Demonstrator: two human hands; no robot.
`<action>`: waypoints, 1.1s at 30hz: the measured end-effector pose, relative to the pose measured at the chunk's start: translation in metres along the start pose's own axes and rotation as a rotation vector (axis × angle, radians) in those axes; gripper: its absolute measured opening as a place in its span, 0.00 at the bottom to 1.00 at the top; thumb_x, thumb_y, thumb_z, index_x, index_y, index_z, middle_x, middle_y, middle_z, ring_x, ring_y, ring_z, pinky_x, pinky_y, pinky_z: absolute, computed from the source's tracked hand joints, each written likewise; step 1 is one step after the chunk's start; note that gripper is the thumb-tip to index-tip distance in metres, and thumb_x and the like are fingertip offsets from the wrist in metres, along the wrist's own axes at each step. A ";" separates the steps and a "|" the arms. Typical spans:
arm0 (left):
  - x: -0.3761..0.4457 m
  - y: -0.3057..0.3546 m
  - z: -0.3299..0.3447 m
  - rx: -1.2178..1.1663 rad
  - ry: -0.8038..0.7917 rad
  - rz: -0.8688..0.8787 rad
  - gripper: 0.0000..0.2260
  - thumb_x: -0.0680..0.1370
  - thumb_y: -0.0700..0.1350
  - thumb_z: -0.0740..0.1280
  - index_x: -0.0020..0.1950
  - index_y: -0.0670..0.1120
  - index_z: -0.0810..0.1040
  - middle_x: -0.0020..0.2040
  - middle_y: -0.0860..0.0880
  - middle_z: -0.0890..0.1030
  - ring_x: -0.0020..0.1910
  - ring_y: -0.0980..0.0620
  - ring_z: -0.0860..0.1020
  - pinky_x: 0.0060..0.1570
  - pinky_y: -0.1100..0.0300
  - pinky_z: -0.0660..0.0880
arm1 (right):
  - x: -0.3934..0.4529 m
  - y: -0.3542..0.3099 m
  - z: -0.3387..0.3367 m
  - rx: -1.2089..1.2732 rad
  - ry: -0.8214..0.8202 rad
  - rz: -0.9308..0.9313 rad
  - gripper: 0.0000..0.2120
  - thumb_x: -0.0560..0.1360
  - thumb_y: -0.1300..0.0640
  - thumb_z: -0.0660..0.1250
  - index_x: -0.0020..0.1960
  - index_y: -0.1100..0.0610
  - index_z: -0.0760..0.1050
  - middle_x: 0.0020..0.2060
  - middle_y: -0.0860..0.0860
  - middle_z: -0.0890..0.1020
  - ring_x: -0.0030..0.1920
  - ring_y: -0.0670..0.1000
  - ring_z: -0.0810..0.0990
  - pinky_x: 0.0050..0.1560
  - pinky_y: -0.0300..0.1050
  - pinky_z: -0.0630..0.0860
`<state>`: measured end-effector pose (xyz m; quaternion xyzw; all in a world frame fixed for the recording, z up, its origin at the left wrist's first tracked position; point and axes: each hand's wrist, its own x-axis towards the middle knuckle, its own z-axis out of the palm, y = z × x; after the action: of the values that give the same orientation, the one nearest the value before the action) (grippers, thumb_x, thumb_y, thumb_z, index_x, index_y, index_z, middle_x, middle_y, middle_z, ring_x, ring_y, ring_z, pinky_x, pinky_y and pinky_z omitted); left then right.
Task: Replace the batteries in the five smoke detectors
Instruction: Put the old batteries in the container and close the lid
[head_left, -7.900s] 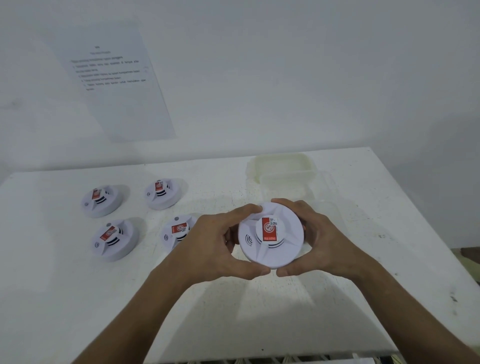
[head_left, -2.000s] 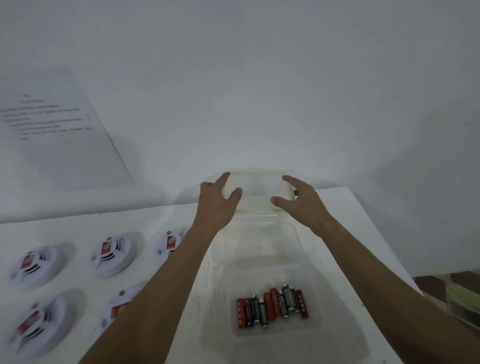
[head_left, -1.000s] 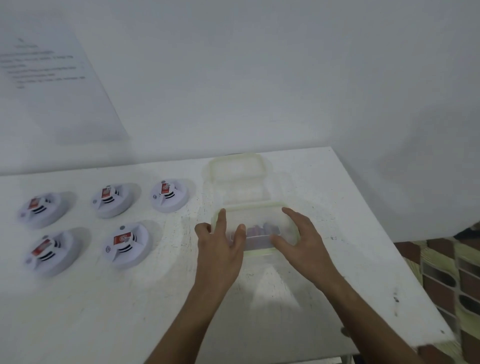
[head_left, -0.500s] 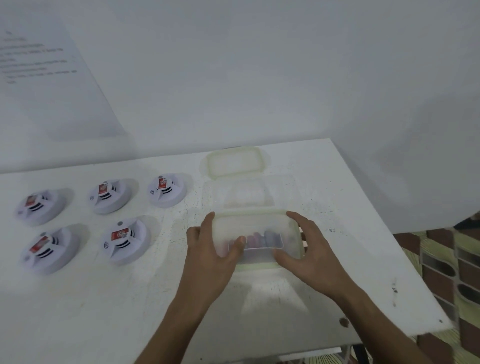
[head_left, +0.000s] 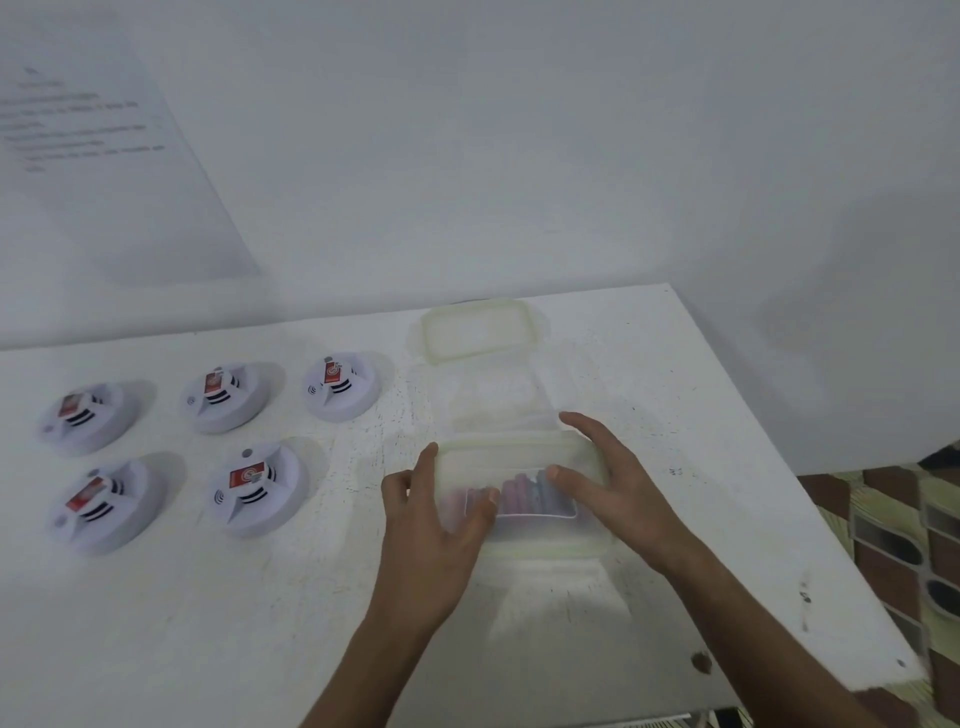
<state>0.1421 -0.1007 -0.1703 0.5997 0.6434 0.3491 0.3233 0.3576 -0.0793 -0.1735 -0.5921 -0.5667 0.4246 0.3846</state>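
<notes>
Five white round smoke detectors with red labels lie on the white table (head_left: 311, 597) at the left: three in a back row (head_left: 83, 415) (head_left: 223, 396) (head_left: 340, 388), two in front (head_left: 101, 506) (head_left: 254, 488). To their right stands a clear plastic box (head_left: 524, 540) with several batteries (head_left: 519, 493) showing dimly through its translucent lid (head_left: 511, 457). My left hand (head_left: 434, 525) grips the lid's left end, thumb on top. My right hand (head_left: 610, 483) grips the right end, index finger along the back rim.
Behind the battery box stands a second clear box (head_left: 491, 397), and a loose lid (head_left: 480, 330) lies beyond it by the wall. A printed sheet (head_left: 88, 156) hangs on the wall at left. The table's right edge (head_left: 810, 509) drops to a tiled floor.
The detector I held was set down among the others. Both hands brought a lid from the back of the table onto the battery box; in the last half second they barely moved.
</notes>
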 end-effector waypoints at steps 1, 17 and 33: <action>0.000 0.001 0.001 -0.004 0.000 -0.007 0.31 0.74 0.63 0.67 0.74 0.60 0.61 0.61 0.54 0.66 0.53 0.84 0.60 0.41 0.80 0.67 | 0.001 0.001 0.003 0.018 0.020 0.000 0.24 0.76 0.50 0.72 0.69 0.36 0.68 0.65 0.31 0.73 0.64 0.32 0.72 0.59 0.30 0.69; 0.019 0.000 -0.025 0.053 -0.342 0.164 0.53 0.58 0.70 0.76 0.75 0.67 0.49 0.70 0.73 0.51 0.71 0.75 0.51 0.64 0.76 0.55 | -0.009 -0.002 -0.014 -0.041 -0.200 -0.062 0.45 0.62 0.34 0.78 0.74 0.32 0.60 0.73 0.30 0.64 0.74 0.41 0.65 0.73 0.53 0.68; 0.033 -0.002 -0.023 0.325 -0.416 0.373 0.56 0.57 0.61 0.78 0.76 0.63 0.46 0.69 0.62 0.57 0.67 0.58 0.59 0.67 0.52 0.66 | -0.007 0.004 -0.013 -0.130 -0.297 -0.152 0.62 0.56 0.53 0.87 0.78 0.39 0.52 0.72 0.38 0.60 0.71 0.35 0.62 0.63 0.30 0.71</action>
<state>0.1195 -0.0691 -0.1590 0.8096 0.4899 0.1649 0.2782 0.3714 -0.0863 -0.1720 -0.5021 -0.6866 0.4394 0.2887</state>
